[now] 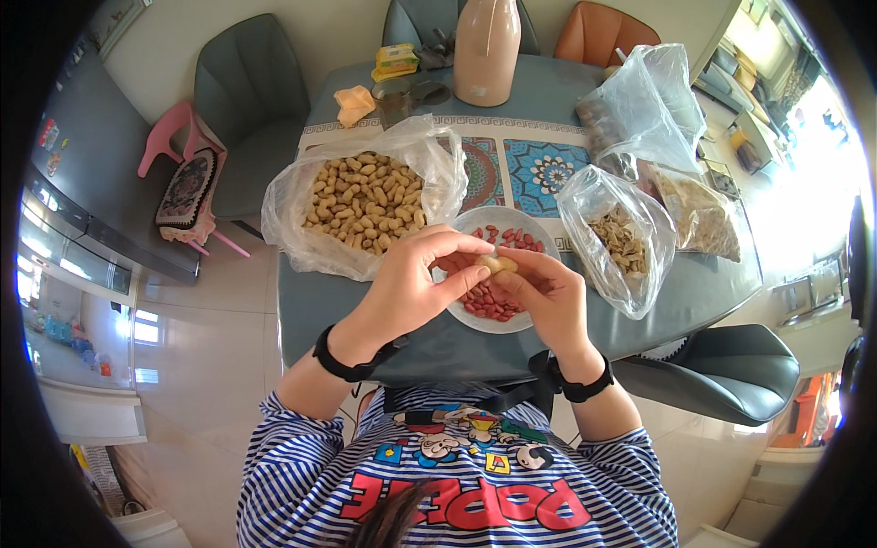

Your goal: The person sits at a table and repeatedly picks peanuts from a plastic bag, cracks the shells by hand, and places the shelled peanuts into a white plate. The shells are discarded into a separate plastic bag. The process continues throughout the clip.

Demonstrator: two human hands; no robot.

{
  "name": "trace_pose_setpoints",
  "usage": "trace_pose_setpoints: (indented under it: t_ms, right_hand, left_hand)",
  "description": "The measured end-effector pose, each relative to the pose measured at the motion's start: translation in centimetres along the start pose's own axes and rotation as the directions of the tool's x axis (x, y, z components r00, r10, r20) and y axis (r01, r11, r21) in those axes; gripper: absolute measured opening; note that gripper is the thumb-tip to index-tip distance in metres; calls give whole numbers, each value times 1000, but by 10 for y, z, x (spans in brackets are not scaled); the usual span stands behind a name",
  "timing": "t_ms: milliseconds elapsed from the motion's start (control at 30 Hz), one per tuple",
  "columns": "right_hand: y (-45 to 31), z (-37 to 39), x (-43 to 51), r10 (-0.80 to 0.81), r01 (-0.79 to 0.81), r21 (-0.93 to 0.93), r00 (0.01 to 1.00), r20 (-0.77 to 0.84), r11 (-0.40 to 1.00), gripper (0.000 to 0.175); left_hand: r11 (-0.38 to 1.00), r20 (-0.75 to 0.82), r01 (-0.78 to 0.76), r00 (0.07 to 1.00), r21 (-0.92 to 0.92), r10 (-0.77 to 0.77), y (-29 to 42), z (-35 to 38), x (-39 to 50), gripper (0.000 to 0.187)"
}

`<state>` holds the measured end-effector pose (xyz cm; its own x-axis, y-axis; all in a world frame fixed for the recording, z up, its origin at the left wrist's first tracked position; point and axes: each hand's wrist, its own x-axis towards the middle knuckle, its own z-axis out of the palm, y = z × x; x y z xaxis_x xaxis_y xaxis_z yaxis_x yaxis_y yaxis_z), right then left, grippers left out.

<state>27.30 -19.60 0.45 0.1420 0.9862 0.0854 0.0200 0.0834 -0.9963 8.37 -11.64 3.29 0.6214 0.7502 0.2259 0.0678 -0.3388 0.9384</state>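
Between the fingertips of both hands is a pale peanut in its shell [497, 264]. My left hand [438, 264] pinches its left end, and my right hand [545, 281] grips the right end. Directly below them sits a round white plate [467, 322] holding red-skinned peanut kernels [488, 301]. To the left, a clear plastic bag [291, 205] lies wide open, full of unshelled peanuts [370, 198]. On the right, another clear plastic bag [651, 219] contains broken peanut shells [620, 240]. The hands partly cover the plate and kernels.
A tall pink thermos jug [488, 55] stands at the back, near a dark glass cup [392, 103] and a yellow packet [396, 60]. More filled plastic bags [644, 109] crowd the right rear. A patterned mat [548, 175] lies under the plate. Chairs [250, 89] surround the table.
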Motion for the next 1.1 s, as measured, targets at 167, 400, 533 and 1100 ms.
trace_pose_setpoints:
  t_ms: [167, 400, 533, 1100]
  right_hand:
    - [9, 4, -3, 229, -225, 322, 973, 24, 920, 31]
    - [32, 6, 1, 166, -141, 318, 985, -53, 938, 36]
    - [39, 11, 7, -85, 124, 209, 979, -186, 970, 76]
    - [40, 6, 10, 135, -136, 247, 991, 23, 959, 51]
  left_hand:
    - [967, -89, 39, 994, -253, -64, -26, 25, 4, 29]
    - [791, -59, 134, 976, -597, -210, -43, 47, 6, 25]
    - [780, -74, 130, 973, -612, -221, -49, 49, 8, 24]
    - [800, -6, 159, 980, -579, -199, -56, 51, 3, 21]
